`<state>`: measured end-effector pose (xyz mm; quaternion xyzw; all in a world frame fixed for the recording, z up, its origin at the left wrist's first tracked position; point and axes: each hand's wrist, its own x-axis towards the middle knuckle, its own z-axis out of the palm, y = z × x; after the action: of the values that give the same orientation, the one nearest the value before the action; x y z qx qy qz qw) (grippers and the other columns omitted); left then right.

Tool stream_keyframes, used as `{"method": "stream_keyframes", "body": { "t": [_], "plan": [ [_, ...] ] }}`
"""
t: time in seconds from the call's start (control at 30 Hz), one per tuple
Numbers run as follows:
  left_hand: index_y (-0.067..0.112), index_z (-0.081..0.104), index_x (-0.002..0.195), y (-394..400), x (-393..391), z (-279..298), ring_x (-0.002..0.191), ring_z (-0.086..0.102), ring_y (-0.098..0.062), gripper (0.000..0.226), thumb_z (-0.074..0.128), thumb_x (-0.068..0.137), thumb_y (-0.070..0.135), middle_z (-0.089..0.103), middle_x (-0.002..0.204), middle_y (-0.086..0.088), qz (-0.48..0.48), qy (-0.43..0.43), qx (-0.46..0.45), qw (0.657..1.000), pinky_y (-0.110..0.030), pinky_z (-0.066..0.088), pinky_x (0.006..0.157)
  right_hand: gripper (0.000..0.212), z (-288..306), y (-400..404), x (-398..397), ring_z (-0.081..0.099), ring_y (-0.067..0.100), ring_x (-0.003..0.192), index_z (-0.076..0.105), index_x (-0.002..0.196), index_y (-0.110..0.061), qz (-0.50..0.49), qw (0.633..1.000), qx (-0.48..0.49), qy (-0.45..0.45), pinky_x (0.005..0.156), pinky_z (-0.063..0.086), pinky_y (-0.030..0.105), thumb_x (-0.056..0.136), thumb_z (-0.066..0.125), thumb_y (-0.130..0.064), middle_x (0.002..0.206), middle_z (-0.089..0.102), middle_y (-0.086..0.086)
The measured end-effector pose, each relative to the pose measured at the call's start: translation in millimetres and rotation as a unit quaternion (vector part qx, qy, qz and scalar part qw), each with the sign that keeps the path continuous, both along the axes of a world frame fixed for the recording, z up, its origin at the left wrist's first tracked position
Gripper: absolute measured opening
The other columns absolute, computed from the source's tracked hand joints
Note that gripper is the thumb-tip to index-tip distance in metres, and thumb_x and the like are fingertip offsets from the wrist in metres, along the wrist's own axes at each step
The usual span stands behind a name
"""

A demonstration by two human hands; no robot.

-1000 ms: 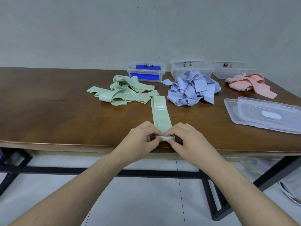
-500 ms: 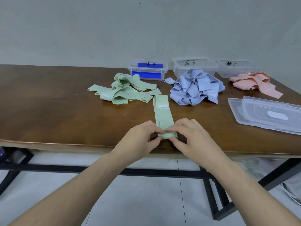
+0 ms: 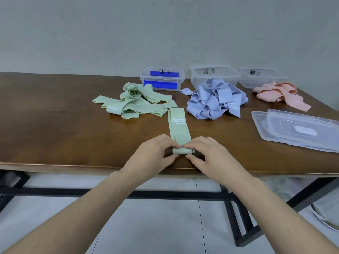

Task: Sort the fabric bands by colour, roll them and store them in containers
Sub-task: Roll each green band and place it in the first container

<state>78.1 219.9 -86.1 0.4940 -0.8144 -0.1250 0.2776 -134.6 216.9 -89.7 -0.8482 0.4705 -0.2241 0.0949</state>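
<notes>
A green fabric band (image 3: 178,128) lies flat, running away from me near the table's front edge, its near end wound into a small roll. My left hand (image 3: 153,154) pinches the roll's left end and my right hand (image 3: 208,155) pinches its right end. Behind it lie a pile of green bands (image 3: 134,102), a heap of blue bands (image 3: 214,99) and a pile of pink bands (image 3: 278,93). Three clear containers stand at the back: one with a blue label (image 3: 162,78), a middle one (image 3: 214,74) and a right one (image 3: 258,77).
Clear plastic lids (image 3: 297,129) are stacked at the right of the wooden table (image 3: 55,125). The table's front edge runs just under my hands, with black frame legs and a tiled floor below.
The roll at the band's near end has grown slightly and the flat part has shortened as my fingers turned it away from me. Both hands stay at the roll.
</notes>
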Motion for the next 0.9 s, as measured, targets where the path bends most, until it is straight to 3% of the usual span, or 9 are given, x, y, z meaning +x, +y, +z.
{"method": "stream_keyframes", "body": {
  "t": [0.1, 0.27, 0.53, 0.77, 0.9],
  "plan": [
    [0.03, 0.072, 0.106, -2, -1, 1, 0.065, 0.049, -0.006, 0.018, 0.071, 0.089, 0.025, 0.057, 0.094, 0.02, 0.004, 0.015, 0.001, 1.0, -0.011, 0.036, 0.064, 0.029, -1, -3, 1, 0.047, 0.007, 0.098, 0.066, 0.126, -0.028, -0.006, 1.0, 0.0, -0.015, 0.083, 0.034, 0.008, 0.098, 0.062, -0.026, 0.113, 0.06, -0.015],
    [0.027, 0.074, 0.103, 5, -2, 3, 0.068, 0.05, -0.003, 0.017, 0.073, 0.086, 0.021, 0.057, 0.087, 0.019, -0.002, 0.033, 0.007, 0.999, -0.012, 0.037, 0.063, 0.027, 1, 2, 0, 0.043, 0.009, 0.092, 0.067, 0.125, -0.027, 0.014, 1.0, -0.019, -0.001, 0.083, 0.037, 0.018, 0.099, 0.061, -0.026, 0.11, 0.061, -0.015],
    [0.028, 0.074, 0.103, 29, -3, 1, 0.069, 0.05, 0.005, 0.017, 0.072, 0.087, 0.023, 0.059, 0.089, 0.015, -0.005, 0.034, 0.027, 0.999, -0.009, 0.036, 0.06, 0.028, 0, 24, -4, 0.04, 0.009, 0.092, 0.067, 0.125, -0.033, 0.029, 0.999, -0.034, 0.005, 0.084, 0.04, 0.022, 0.098, 0.062, -0.031, 0.109, 0.059, -0.018],
    [0.026, 0.074, 0.107, 20, -2, 2, 0.064, 0.048, -0.01, 0.019, 0.071, 0.089, 0.024, 0.055, 0.096, 0.016, 0.006, 0.032, 0.047, 0.998, -0.017, 0.04, 0.062, 0.027, 1, 28, 0, 0.042, 0.01, 0.093, 0.067, 0.12, -0.032, 0.0, 0.999, -0.033, -0.018, 0.086, 0.047, 0.033, 0.093, 0.068, -0.028, 0.109, 0.059, -0.016],
    [0.03, 0.07, 0.112, 22, 0, -1, 0.068, 0.051, -0.011, 0.027, 0.074, 0.087, 0.026, 0.053, 0.101, 0.017, 0.002, 0.035, 0.02, 0.999, -0.012, 0.039, 0.063, 0.028, 2, 24, 1, 0.039, 0.006, 0.096, 0.066, 0.125, -0.033, -0.007, 1.0, -0.012, -0.009, 0.09, 0.044, 0.031, 0.097, 0.063, -0.031, 0.112, 0.059, -0.017]
  ]
}}
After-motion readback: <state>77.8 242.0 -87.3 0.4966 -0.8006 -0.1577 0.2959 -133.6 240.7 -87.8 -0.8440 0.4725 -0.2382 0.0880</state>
